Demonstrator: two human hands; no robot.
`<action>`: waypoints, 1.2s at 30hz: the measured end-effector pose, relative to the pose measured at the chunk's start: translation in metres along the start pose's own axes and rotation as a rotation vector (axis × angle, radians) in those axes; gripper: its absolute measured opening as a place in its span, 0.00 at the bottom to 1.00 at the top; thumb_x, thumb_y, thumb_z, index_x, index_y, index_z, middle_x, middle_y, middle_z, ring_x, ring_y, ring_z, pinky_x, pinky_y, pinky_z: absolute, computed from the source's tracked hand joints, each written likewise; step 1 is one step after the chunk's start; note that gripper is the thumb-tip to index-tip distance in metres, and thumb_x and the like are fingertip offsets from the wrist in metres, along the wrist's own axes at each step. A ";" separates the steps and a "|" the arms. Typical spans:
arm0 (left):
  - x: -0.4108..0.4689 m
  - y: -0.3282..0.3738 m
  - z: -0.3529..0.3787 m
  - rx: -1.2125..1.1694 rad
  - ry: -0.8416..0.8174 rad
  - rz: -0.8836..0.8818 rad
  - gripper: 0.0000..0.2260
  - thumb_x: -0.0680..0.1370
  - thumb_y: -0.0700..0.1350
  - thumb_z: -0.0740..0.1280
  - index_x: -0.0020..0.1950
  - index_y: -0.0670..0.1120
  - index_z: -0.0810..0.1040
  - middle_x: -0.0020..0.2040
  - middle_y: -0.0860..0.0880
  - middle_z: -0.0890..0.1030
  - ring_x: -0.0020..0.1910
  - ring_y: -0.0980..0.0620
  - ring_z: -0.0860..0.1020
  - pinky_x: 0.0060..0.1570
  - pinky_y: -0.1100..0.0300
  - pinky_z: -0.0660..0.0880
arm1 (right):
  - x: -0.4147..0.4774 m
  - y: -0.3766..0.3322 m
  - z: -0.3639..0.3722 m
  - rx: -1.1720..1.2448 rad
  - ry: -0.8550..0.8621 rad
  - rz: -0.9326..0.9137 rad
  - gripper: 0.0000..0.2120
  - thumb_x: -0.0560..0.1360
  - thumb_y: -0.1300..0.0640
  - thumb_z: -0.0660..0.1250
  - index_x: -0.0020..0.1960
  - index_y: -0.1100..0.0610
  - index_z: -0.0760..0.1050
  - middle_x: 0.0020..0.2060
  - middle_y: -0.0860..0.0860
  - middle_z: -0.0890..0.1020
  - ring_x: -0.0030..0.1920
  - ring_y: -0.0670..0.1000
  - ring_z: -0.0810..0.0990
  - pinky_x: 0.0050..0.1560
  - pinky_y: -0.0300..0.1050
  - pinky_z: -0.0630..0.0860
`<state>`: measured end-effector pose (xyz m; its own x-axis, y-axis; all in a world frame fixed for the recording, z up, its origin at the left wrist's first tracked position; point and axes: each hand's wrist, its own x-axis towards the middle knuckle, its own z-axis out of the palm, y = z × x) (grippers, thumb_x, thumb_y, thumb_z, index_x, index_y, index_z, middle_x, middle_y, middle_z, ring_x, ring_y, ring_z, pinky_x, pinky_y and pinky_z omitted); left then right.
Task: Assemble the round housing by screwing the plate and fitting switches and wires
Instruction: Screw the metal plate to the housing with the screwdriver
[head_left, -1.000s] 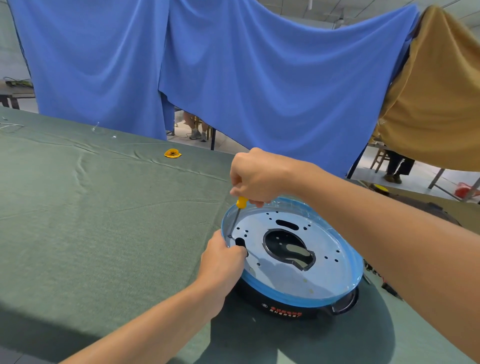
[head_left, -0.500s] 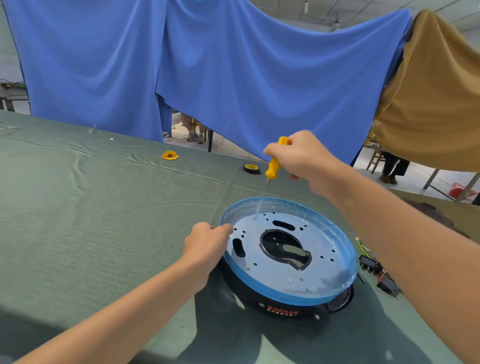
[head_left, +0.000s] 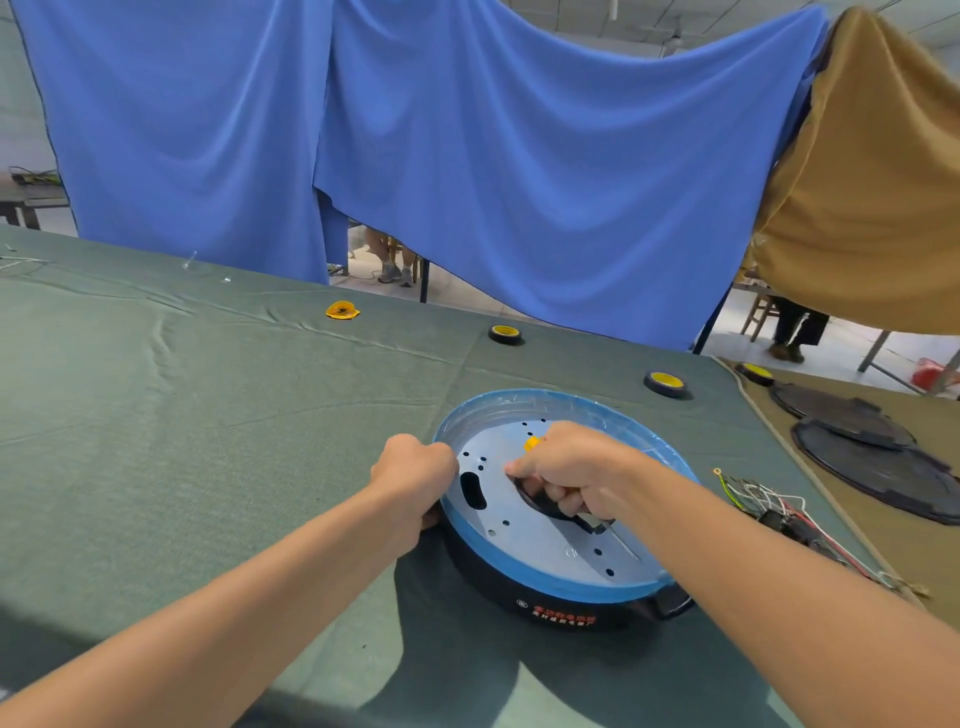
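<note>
We log: left grip (head_left: 415, 478) clamps housing (head_left: 561, 597) rim at 9 o'clock, we judge to steady it | right grip (head_left: 576, 478) closed round screwdriver (head_left: 533, 443), shaft over plate (head_left: 519, 535) holes at 5 o'clock.

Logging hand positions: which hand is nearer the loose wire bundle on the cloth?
Right. The right hand grips a screwdriver over the plate, closer to the wire bundle; the left hand holds the housing on the opposite side.

2 bare forearms and bare wrists, a bare left hand (head_left: 415, 478) and bare right hand (head_left: 571, 467)
</note>
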<state>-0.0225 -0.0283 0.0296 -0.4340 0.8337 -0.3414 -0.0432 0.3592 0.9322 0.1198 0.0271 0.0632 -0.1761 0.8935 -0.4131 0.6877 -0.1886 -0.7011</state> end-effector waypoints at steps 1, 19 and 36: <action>-0.001 0.001 -0.001 -0.013 -0.010 -0.007 0.04 0.75 0.35 0.61 0.48 0.41 0.73 0.48 0.41 0.79 0.46 0.44 0.79 0.41 0.53 0.80 | -0.001 0.001 -0.002 0.044 -0.028 0.008 0.08 0.78 0.60 0.67 0.41 0.60 0.73 0.30 0.53 0.71 0.23 0.46 0.62 0.20 0.35 0.58; -0.008 0.010 0.002 -0.085 -0.173 -0.110 0.07 0.76 0.37 0.59 0.51 0.42 0.74 0.40 0.40 0.78 0.32 0.42 0.77 0.33 0.52 0.79 | 0.001 0.014 -0.022 0.220 -0.206 0.011 0.06 0.79 0.63 0.64 0.43 0.62 0.72 0.24 0.50 0.72 0.22 0.43 0.62 0.21 0.33 0.57; -0.002 0.001 -0.002 -0.169 -0.191 -0.086 0.09 0.75 0.38 0.65 0.55 0.40 0.75 0.34 0.40 0.81 0.29 0.45 0.78 0.32 0.55 0.80 | 0.003 0.013 -0.023 0.146 -0.173 0.008 0.04 0.79 0.63 0.64 0.47 0.62 0.71 0.36 0.55 0.72 0.24 0.44 0.63 0.20 0.33 0.59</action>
<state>-0.0231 -0.0304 0.0310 -0.2453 0.8729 -0.4219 -0.2294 0.3706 0.9000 0.1445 0.0363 0.0658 -0.2980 0.8106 -0.5041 0.5828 -0.2638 -0.7686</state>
